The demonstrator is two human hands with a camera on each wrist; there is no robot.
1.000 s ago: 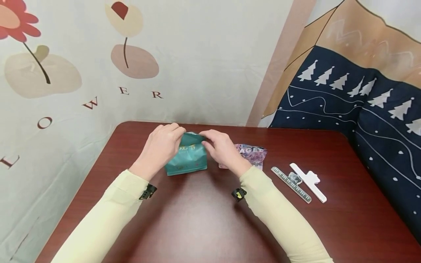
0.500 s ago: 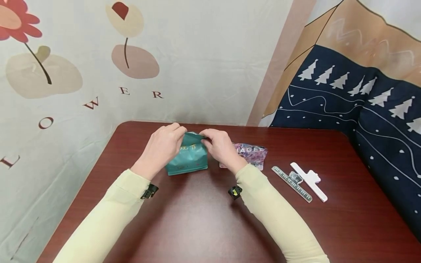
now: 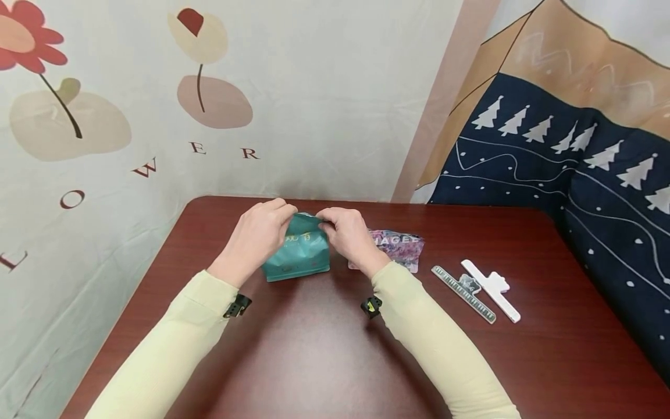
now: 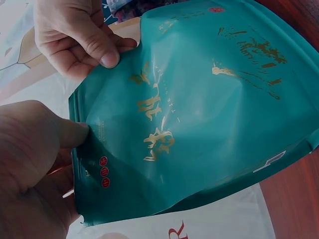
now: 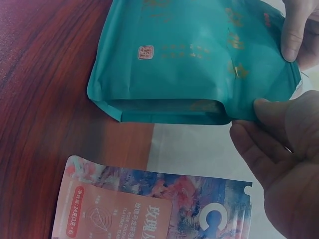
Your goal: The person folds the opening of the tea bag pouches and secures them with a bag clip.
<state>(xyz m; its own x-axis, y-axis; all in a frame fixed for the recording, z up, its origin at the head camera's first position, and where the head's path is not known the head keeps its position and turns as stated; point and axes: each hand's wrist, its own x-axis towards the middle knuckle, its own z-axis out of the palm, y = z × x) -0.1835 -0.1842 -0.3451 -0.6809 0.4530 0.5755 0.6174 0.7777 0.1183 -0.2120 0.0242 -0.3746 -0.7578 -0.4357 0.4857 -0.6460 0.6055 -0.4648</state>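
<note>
A teal pouch (image 3: 299, 256) with gold lettering stands upright on the table. At its top left my left hand (image 3: 257, 235) pinches the edge, thumb on the front face in the left wrist view, where the left hand (image 4: 30, 164) fills the lower left. My right hand (image 3: 349, 235) pinches the top right part of the same pouch. In the right wrist view, the right hand's thumb (image 5: 271, 112) lies on the front and its fingers go behind. Just right of that hand stands a pink and purple pouch (image 3: 400, 250), partly behind the right hand in the head view.
Two long clips lie side by side on the right of the table: a clear patterned clip (image 3: 464, 294) and a white clip (image 3: 492, 291). The dark red wooden table (image 3: 314, 349) ends at a printed cloth wall (image 3: 324, 116) at the back.
Both hands stay on the teal pouch's top edge. My right hand has shifted slightly left, its thumb now on the pouch's corner, and the right forearm has moved a little left.
</note>
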